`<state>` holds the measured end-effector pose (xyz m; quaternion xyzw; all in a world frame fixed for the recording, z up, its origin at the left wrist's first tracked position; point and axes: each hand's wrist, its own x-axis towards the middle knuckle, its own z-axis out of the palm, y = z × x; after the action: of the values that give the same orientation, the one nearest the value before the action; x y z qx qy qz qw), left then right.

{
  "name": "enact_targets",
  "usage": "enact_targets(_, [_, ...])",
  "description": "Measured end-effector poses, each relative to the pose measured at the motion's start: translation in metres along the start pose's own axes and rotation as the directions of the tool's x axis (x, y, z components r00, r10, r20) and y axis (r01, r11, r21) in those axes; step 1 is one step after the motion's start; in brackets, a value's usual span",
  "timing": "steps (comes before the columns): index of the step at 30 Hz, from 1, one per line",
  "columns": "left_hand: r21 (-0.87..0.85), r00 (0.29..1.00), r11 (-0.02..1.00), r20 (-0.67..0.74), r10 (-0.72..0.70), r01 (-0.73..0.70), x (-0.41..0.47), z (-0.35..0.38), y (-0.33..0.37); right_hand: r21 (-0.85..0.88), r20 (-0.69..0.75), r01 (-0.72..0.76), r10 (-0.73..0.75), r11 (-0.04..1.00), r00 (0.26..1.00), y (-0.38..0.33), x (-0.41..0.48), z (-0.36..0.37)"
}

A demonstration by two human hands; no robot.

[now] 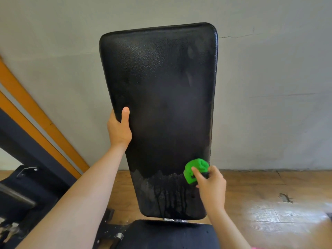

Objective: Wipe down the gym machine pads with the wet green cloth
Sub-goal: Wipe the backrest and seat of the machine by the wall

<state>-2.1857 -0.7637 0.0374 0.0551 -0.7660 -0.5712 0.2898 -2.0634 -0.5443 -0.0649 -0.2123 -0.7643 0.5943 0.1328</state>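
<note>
Fingers (197, 174) of the right hand (212, 187) pinch the green cloth (195, 168); the left hand (119, 129) grips the back pad (161, 90).
Best pressed flat downward through the drips.

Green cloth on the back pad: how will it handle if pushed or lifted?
Likely floppy: the green cloth sits bunched in the grip of the right hand. Probably waterlogged and drippy, given the water streaks running down the back pad below it. May slide easily on that wet surface.
</note>
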Motion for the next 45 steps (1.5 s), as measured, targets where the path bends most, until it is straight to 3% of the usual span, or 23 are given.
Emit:
enact_targets(3, [0.013, 1.0, 1.0, -0.006, 0.011, -0.011, 0.0, 0.0, -0.001, 0.006, 0.0, -0.017, 0.017, 1.0, 1.0, 0.0, -0.002, -0.005])
enact_targets(8, [0.015, 0.999, 0.999, -0.007, 0.036, -0.036, 0.001, -0.001, -0.002, 0.166, -0.144, 0.124, -0.101, 0.978, 0.984, -0.046, 0.023, -0.027])
enact_targets(11, [0.006, 0.999, 0.999, -0.009, 0.032, -0.032, 0.001, 0.0, 0.0, 0.202, -0.148, 0.165, -0.136, 0.965, 0.979, -0.063, 0.039, -0.031])
enact_targets(23, [0.0, 0.999, 1.0, -0.02, 0.032, -0.032, -0.004, 0.0, 0.004, 0.12, -0.072, -0.026, 0.035, 0.992, 0.997, 0.005, 0.011, -0.023])
enact_targets(30, [0.011, 0.999, 0.999, -0.019, 0.043, -0.043, -0.003, 0.001, 0.004, 0.242, -0.128, 0.146, -0.118, 0.959, 0.985, -0.06, 0.05, -0.034])
enact_targets(35, [0.004, 0.999, 0.999, -0.023, 0.033, -0.033, -0.003, 0.001, 0.004, 0.271, 0.008, 0.016, -0.019, 0.962, 1.0, -0.038, 0.063, -0.038])
enact_targets(45, [-0.016, 0.999, 0.999, -0.012, 0.051, -0.051, 0.0, 0.0, -0.003, 0.054, -0.001, -0.151, 0.151, 0.987, 0.988, 0.04, 0.018, -0.028])
